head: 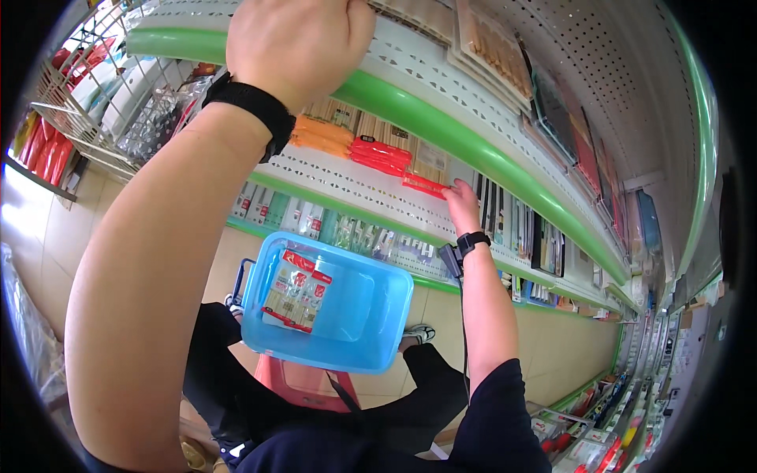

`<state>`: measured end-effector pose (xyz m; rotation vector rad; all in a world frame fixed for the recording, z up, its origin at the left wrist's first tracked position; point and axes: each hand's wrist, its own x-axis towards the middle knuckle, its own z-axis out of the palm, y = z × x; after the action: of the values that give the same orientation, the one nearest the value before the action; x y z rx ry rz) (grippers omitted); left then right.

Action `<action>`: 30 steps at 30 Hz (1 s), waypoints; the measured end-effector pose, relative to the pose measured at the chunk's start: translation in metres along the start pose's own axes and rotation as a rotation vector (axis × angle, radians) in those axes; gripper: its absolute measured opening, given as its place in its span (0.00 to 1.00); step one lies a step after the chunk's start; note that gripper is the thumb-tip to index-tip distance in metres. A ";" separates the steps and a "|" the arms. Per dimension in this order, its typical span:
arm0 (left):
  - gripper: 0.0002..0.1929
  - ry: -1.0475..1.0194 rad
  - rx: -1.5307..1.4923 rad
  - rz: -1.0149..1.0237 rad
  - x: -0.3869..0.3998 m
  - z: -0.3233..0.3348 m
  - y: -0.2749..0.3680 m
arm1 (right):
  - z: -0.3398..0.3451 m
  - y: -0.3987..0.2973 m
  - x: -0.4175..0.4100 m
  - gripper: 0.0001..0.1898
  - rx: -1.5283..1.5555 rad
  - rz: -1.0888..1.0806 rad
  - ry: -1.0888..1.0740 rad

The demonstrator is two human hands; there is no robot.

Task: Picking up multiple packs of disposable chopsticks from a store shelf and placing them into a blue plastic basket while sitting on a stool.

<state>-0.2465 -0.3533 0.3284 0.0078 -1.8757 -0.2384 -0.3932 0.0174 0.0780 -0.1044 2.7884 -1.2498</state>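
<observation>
My left hand (301, 44) is raised over the green front edge of the upper shelf (408, 100). Its back faces me, and the fingers are curled out of sight at the picture's top, so whatever they may touch is hidden. On the shelf below, my right hand (463, 204) pinches the end of a red-edged clear packet (424, 185) of wooden sticks. Red-ended packets (381, 155) and orange packets (319, 136) lie to its left. A blue plastic bin (361, 301) stands in front of me, with red-and-clear packets of sticks (295, 292) inside.
Under the bin is a red plastic stool (307, 384). A wire basket (89, 112) full of packaged goods stands at upper left. Stick packets (494, 53) lean on the upper shelf. A cable (463, 331) hangs from my right wrist device (458, 254). Hanging goods (597, 443) line the lower right.
</observation>
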 end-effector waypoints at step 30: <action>0.14 -0.001 0.017 -0.043 -0.003 0.005 -0.005 | -0.042 0.018 -0.266 0.27 0.813 0.322 -0.356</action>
<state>-0.2507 -0.3570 0.3230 0.0593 -1.8802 -0.2519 -0.1336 0.0864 0.1050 0.1543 1.7506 -1.9075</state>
